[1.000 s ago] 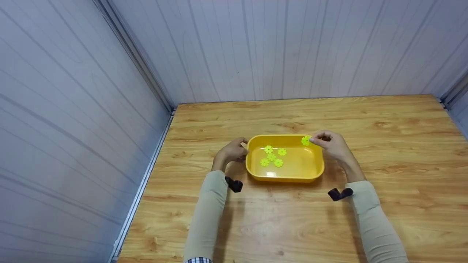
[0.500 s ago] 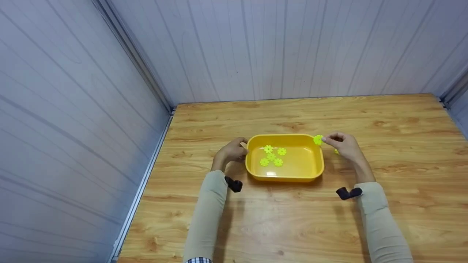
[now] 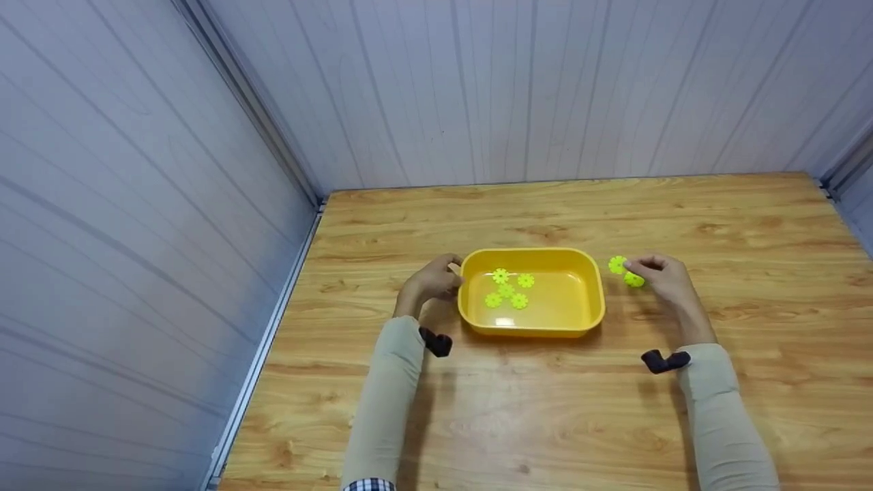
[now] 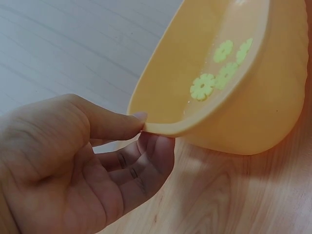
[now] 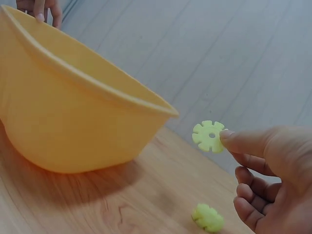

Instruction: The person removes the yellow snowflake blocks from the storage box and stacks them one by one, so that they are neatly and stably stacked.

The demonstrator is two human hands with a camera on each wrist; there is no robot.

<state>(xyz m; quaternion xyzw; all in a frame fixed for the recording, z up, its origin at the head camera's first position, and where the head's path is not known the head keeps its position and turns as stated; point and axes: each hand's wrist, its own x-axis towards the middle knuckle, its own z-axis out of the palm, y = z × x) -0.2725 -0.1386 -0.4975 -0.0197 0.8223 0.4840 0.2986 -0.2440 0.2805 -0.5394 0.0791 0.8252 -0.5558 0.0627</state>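
Observation:
A yellow plastic basin (image 3: 559, 320) stands on the wooden table, with several yellow-green notched discs (image 4: 202, 87) lying on its floor. My left hand (image 3: 432, 280) pinches the basin's left rim, thumb on top and fingers curled beneath, as the left wrist view shows. To the right of the basin, my right hand (image 3: 668, 278) pinches one flower-shaped notched disc (image 5: 209, 136) by its edge, holding it above the table. Another notched disc (image 5: 207, 218) lies on the tabletop below that hand, outside the basin.
The wood-grain table (image 3: 532, 416) runs back to a pale panelled wall (image 3: 518, 88). A second panelled wall (image 3: 136, 225) rises along the left edge. Dark wrist cameras sit at both cuffs, the right camera (image 3: 665, 361) hanging over the table.
My right hand has moved rightward with its disc, from over the basin's right end to outside it. The disc on the table has come into view. My left hand stays on the rim.

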